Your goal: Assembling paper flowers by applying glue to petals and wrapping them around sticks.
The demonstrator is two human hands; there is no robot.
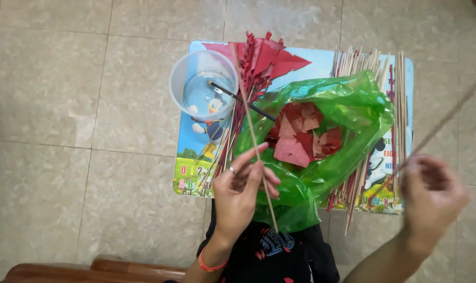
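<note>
Beige tiled floor (65,105) in even light, a wooden furniture edge (91,270) at the bottom

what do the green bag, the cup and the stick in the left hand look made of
Green bag: thin glossy plastic film, translucent and crinkled. Cup: clear plastic, the mat's print shows through. Stick in the left hand: probably bamboo or wood, pale, matte, thin.

A clear cup (204,84) sits at ten o'clock on the little table (322,58). A green bag (348,112) holds red paper (295,133) in the middle.
</note>
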